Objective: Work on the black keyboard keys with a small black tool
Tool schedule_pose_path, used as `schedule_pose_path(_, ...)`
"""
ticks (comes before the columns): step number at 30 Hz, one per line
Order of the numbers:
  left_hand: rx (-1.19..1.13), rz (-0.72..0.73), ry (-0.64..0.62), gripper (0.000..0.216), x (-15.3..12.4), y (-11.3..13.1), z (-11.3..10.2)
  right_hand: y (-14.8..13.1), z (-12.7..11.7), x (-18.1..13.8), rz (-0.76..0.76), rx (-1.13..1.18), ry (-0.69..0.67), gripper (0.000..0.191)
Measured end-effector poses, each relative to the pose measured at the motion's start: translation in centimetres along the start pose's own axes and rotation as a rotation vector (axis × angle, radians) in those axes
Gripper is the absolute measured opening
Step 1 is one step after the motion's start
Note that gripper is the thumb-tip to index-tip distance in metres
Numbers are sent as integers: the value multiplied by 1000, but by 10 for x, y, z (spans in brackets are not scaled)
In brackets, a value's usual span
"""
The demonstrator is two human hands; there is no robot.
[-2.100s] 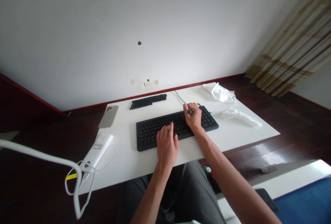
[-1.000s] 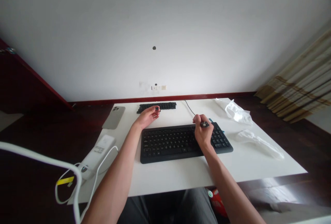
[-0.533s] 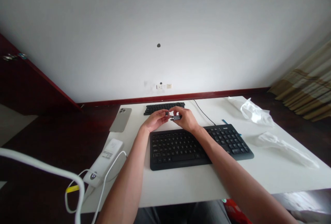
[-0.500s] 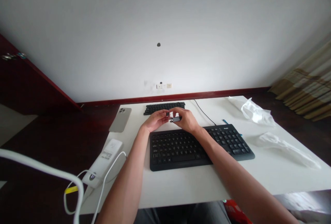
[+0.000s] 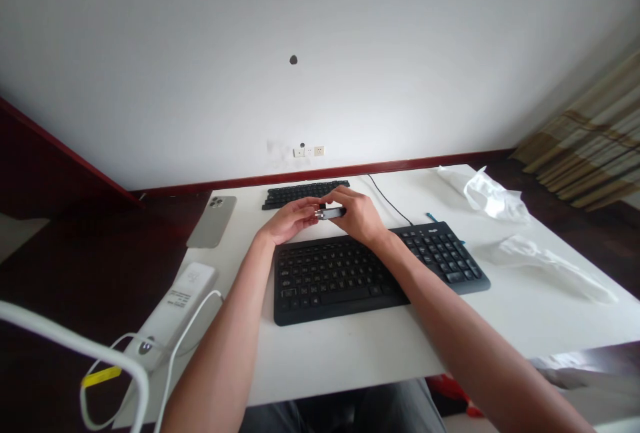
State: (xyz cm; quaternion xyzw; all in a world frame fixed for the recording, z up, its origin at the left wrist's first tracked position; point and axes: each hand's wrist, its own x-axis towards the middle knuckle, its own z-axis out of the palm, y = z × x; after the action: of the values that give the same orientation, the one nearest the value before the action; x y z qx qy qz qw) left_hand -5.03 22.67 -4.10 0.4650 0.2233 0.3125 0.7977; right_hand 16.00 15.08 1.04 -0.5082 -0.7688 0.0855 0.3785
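Observation:
My left hand (image 5: pixel 286 220) and my right hand (image 5: pixel 358 216) meet just beyond the far edge of the black keyboard (image 5: pixel 350 274). My right hand grips a small grey tool (image 5: pixel 332 213), its tip pointing left. The fingers of my left hand pinch a small dark piece (image 5: pixel 318 215) at that tip; it looks like a keycap, mostly hidden by the fingers. Right behind both hands lies a strip of loose black keycaps (image 5: pixel 300 193).
On the white table (image 5: pixel 350 360) a phone (image 5: pixel 212 221) lies face down at the far left. A white device (image 5: pixel 173 305) with a white cable sits near left, crumpled plastic bags (image 5: pixel 493 197) (image 5: pixel 547 266) to the right, and the keyboard's cable (image 5: pixel 387 201) runs back.
My left hand reached to the keycap strip, took a small piece and came back. My right hand left the keyboard's right side and joined it. In the last half second they barely moved.

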Motion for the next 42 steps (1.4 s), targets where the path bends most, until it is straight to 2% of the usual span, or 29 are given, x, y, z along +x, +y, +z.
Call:
schedule_pose_path(3, -18, -9, 1, 37, 1, 0, 1, 8, -6, 2, 92, -100, 19, 21)
schedule_pose_path(9, -36, -30, 19, 35, 2, 1, 2, 23, -6, 1, 269, -301, -278, 22)
schedule_pose_path(11, -60, -39, 28, 32, 3, 0, 1, 25, -3, 0, 296, -325, -335, 23)
schedule_pose_path(21, -140, -24, 69, 22, 4, 0, -1, 27, -4, 0, 291, -289, -332, 27)
schedule_pose_path(26, -178, 6, 64, 19, 2, 2, 3, 19, -15, 1, 286, -377, -352, 12)
schedule_pose_path(29, -142, -27, -5, 19, -2, 5, 5, 19, -16, 1, 288, -392, -394, 15)
schedule_pose_path(33, -41, -177, -193, 23, -8, 10, 6, 22, -13, -1, 294, -344, -416, 27)
schedule_pose_path(35, -8, -207, -253, 23, -10, 12, 7, 23, -11, -2, 299, -324, -413, 31)
schedule_pose_path(42, 50, -190, -318, 25, -11, 13, 8, 29, 2, -2, 266, -339, -395, 46)
